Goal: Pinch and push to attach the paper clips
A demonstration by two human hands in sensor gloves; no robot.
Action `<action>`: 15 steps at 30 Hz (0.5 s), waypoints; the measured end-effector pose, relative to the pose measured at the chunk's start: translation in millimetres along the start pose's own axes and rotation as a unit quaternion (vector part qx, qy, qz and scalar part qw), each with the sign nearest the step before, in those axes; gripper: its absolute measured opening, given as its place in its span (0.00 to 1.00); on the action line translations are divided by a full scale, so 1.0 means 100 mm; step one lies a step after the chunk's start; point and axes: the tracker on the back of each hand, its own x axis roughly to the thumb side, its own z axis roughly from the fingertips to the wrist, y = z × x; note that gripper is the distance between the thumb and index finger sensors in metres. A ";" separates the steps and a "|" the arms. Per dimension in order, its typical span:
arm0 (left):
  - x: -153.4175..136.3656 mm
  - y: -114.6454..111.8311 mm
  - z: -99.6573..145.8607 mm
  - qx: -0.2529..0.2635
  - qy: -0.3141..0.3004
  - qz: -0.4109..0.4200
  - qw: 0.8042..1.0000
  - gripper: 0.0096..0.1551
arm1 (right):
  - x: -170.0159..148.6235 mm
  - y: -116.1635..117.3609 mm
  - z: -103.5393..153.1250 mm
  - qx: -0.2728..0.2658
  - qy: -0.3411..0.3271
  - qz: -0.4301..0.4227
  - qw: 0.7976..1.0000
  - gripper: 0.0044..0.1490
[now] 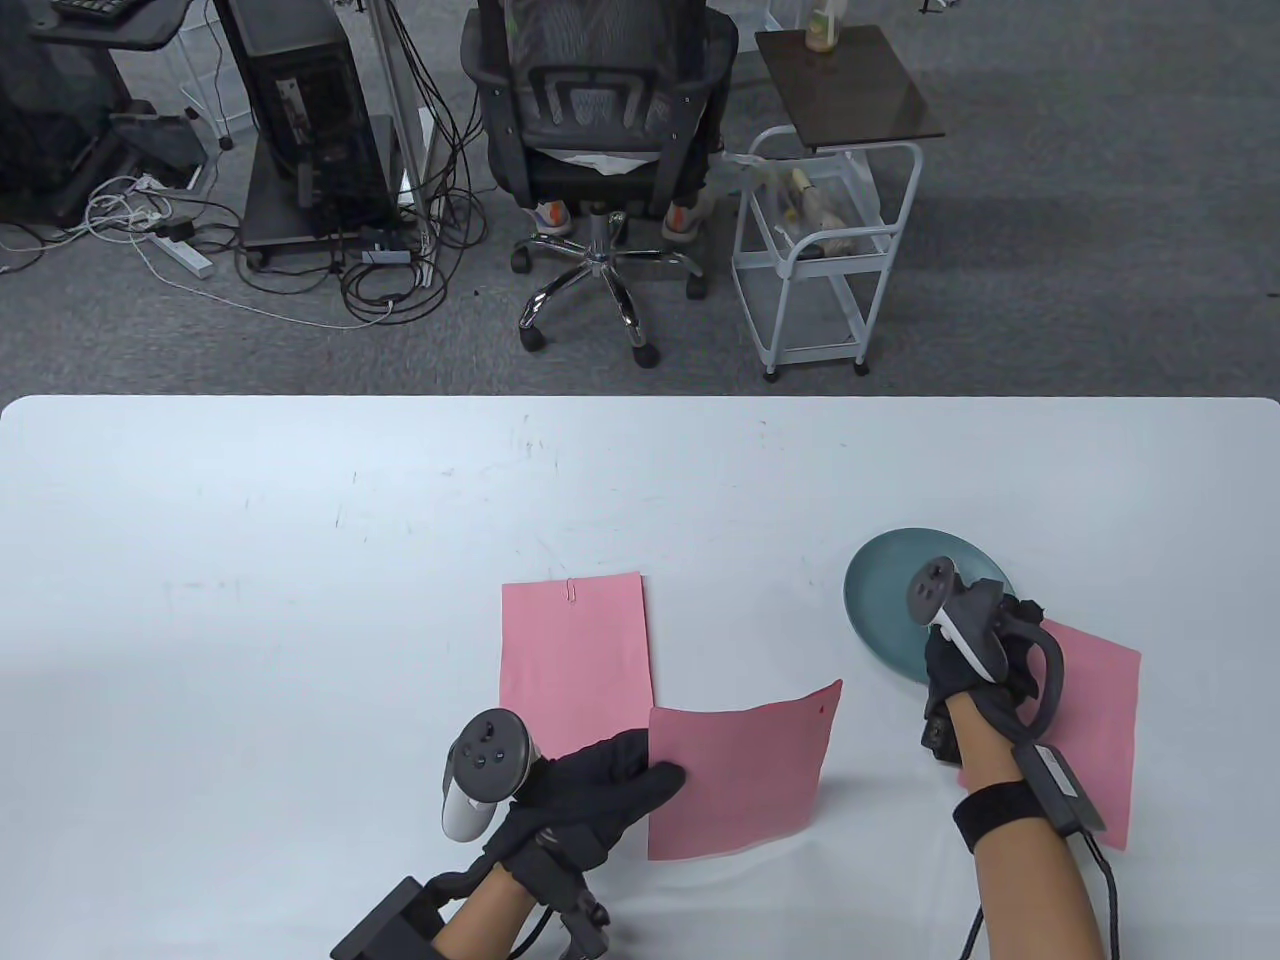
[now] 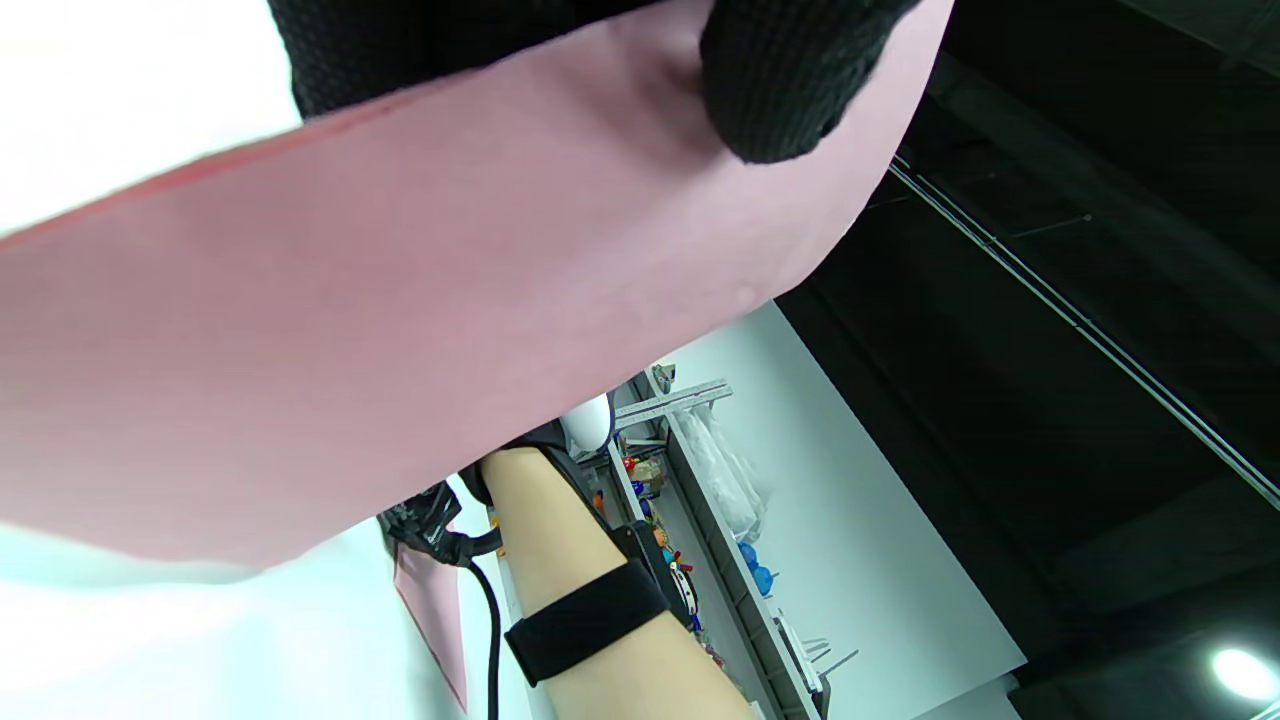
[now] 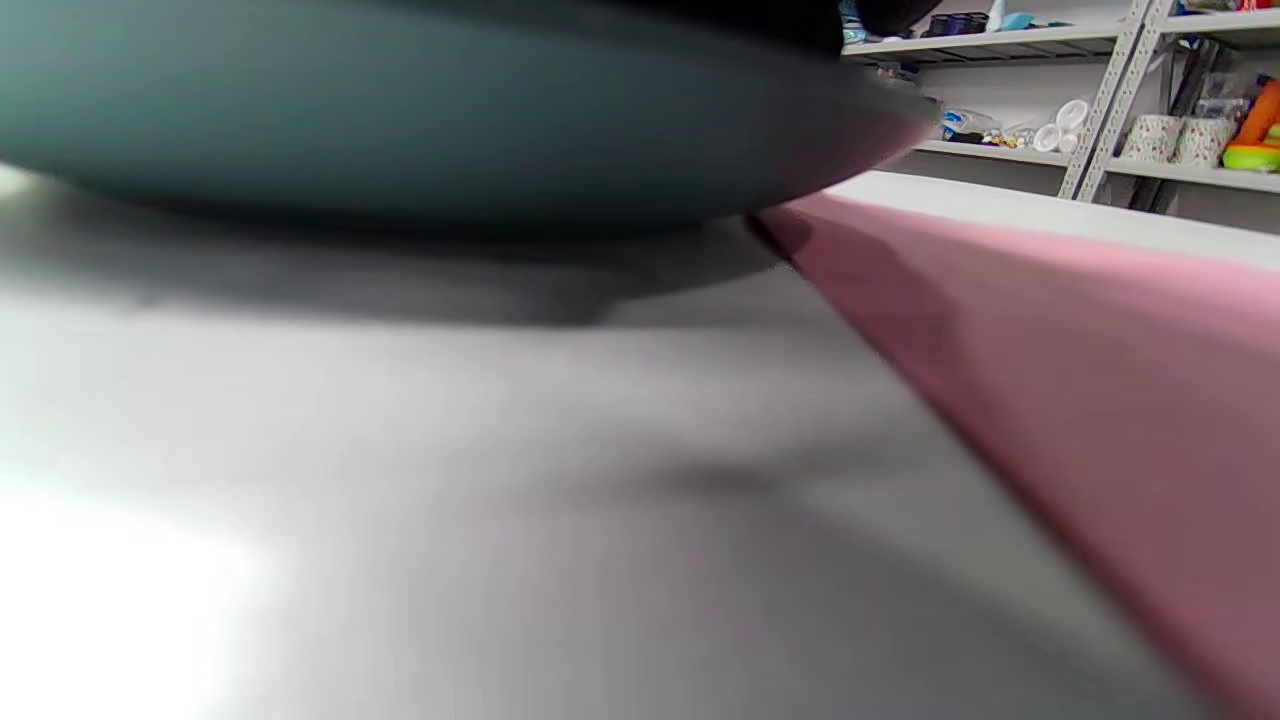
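Note:
Three pink paper sheets lie on the white table. The far sheet (image 1: 575,645) carries a paper clip (image 1: 571,591) on its top edge. My left hand (image 1: 610,780) grips the left edge of the middle sheet (image 1: 740,765), which is lifted and curved; in the left wrist view its fingers (image 2: 790,80) pinch that sheet (image 2: 400,330). My right hand (image 1: 965,665) reaches over the near rim of a teal plate (image 1: 890,600), and its fingers are hidden under the tracker. The third sheet (image 1: 1095,720) lies under my right wrist. The right wrist view shows the plate's underside (image 3: 400,110) and that sheet (image 3: 1080,380).
The table's far edge (image 1: 640,400) runs across the middle of the table view. Beyond it stand an office chair (image 1: 600,150), a white cart (image 1: 825,250) and a computer tower with cables (image 1: 300,130).

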 end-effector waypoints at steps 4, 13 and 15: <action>0.00 0.00 0.00 0.002 0.001 0.001 1.000 0.22 | 0.04 -0.04 -0.05 0.033 0.005 0.023 0.999 0.25; 0.01 0.01 0.01 0.001 0.002 -0.002 1.000 0.22 | -0.09 -0.12 -0.14 0.084 0.000 -0.042 0.996 0.27; 0.00 0.01 0.01 0.001 0.003 -0.001 1.000 0.22 | -0.16 -0.12 -0.18 0.104 0.002 -0.087 0.991 0.28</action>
